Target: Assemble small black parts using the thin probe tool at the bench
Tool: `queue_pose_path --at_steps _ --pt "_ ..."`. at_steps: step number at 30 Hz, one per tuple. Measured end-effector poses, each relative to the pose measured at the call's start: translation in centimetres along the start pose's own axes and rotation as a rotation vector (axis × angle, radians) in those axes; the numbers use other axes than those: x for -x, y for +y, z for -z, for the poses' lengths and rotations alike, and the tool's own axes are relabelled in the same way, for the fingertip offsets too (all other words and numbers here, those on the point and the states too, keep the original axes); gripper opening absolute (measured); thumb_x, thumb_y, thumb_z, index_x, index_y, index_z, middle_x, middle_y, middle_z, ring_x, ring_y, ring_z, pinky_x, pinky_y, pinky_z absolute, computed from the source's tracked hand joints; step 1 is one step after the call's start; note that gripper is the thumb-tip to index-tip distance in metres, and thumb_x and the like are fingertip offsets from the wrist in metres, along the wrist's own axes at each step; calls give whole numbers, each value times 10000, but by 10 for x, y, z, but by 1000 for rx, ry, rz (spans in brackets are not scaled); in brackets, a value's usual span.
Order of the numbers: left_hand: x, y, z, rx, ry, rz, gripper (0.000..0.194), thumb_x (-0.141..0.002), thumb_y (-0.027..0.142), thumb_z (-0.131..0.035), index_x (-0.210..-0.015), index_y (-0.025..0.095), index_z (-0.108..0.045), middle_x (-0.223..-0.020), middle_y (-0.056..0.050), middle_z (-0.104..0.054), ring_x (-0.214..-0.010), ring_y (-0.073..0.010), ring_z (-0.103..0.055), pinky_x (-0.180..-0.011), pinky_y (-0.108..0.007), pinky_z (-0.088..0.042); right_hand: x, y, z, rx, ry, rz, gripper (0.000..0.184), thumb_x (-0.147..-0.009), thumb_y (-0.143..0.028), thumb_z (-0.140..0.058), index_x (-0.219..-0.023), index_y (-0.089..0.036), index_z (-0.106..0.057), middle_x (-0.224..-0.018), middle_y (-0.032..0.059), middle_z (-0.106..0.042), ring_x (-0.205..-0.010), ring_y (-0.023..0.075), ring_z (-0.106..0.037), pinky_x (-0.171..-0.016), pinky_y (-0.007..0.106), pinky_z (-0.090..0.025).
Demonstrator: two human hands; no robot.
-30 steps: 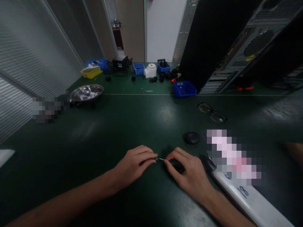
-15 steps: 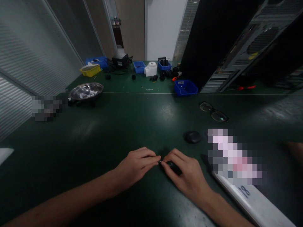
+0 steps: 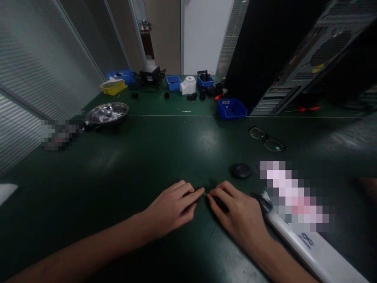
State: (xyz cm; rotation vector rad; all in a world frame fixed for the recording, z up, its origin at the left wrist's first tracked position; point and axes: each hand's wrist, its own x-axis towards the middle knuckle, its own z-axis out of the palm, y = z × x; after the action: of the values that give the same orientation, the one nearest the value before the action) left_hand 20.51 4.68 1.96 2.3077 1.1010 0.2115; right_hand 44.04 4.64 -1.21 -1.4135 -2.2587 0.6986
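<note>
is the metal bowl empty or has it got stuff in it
Not empty: whitish pieces show inside the metal bowl, too small to identify.

The left forearm (image 3: 97,247) and right forearm (image 3: 279,255) are angled inward. The left hand (image 3: 173,204) is held palm down, index finger (image 3: 196,196) extended, thumb (image 3: 187,214) parted below; the right hand (image 3: 243,210) is curled, thumb and fingertips (image 3: 216,192) drawn together.

The green tabletop (image 3: 165,151) looks smooth with a dull sheen, and at ten o'clock the bowl (image 3: 93,114) is shiny metal. At two o'clock the blue bin (image 3: 234,113) looks like smooth plastic. At four o'clock the rounded black object (image 3: 241,171) has a satin surface, the white casing (image 3: 330,253) a smooth one.
</note>
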Motion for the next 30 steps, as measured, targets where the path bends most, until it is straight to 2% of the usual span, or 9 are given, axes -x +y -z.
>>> queue_pose_path --at_steps 3,6,10,13,19,21,24,27,30 --pt "0 2 7 79 -8 39 374 -991 210 -538 -1363 208 -571 -1178 -54 -658 -1068 -180 -583 -1014 -383 -505 0 0 5 58 28 0 137 -1021 -295 -547 -979 -255 -671 -977 1 -637 -773 140 -634 -631 267 -403" --pt "-3 2 11 91 8 16 270 -987 213 -556 -1243 215 -643 -1191 -47 -664 -1107 -173 -586 -1034 -365 -501 1 -1 7 112 55 9 137 -1017 -302 -555 -981 -264 -682 -983 2 -642 -789 150 -637 -614 271 -387" --pt "-12 0 8 -4 14 -110 296 -1011 209 -520 -1283 220 -635 -1367 -63 -632 -1288 -210 -549 -1112 -410 -467 1 -2 5 129 53 20 167 -1025 -297 -539 -990 -258 -698 -992 16 -651 -812 157 -643 -632 270 -400" --pt "-14 -2 4 -110 -1 -188 345 -1027 193 -472 -1350 181 -592 -1353 -92 -658 -1250 -232 -595 -1068 -447 -505 1 -2 5 145 40 8 179 -1026 -304 -535 -988 -252 -701 -990 28 -656 -810 160 -647 -626 272 -405" --pt "-7 -6 6 -169 24 -133 347 -1013 149 -472 -1339 163 -592 -1297 -91 -680 -1201 -230 -611 -1047 -449 -523 0 1 8 181 62 -67 202 -1032 -326 -518 -966 -247 -692 -995 36 -664 -795 167 -657 -591 279 -407" --pt "0 -16 15 -141 30 -58 348 -1014 148 -467 -1332 180 -605 -1281 -83 -678 -1185 -207 -612 -1049 -413 -522 0 1 9 152 52 -82 213 -1037 -333 -506 -968 -245 -688 -1002 38 -665 -793 168 -661 -607 281 -424" --pt "21 -47 45 -78 76 188 355 -1018 223 -483 -1350 221 -608 -1297 -75 -657 -1153 -191 -625 -1012 -381 -536 0 0 9 94 33 -86 222 -1045 -335 -489 -983 -244 -681 -1013 38 -665 -801 168 -664 -637 283 -444" --pt "63 -92 95 -86 150 540 426 -1010 389 -505 -1371 182 -598 -1306 -97 -656 -1108 -221 -645 -982 -391 -533 0 -1 8 62 27 -95 225 -1046 -347 -486 -987 -245 -678 -1015 35 -665 -808 172 -666 -645 286 -452" --pt "121 -137 146 -176 182 891 515 -957 517 -544 -1327 173 -642 -1288 -80 -687 -1056 -243 -666 -921 -358 -535 0 -1 7 40 29 -100 235 -1048 -358 -483 -984 -246 -680 -1013 32 -665 -804 167 -669 -643 285 -457"
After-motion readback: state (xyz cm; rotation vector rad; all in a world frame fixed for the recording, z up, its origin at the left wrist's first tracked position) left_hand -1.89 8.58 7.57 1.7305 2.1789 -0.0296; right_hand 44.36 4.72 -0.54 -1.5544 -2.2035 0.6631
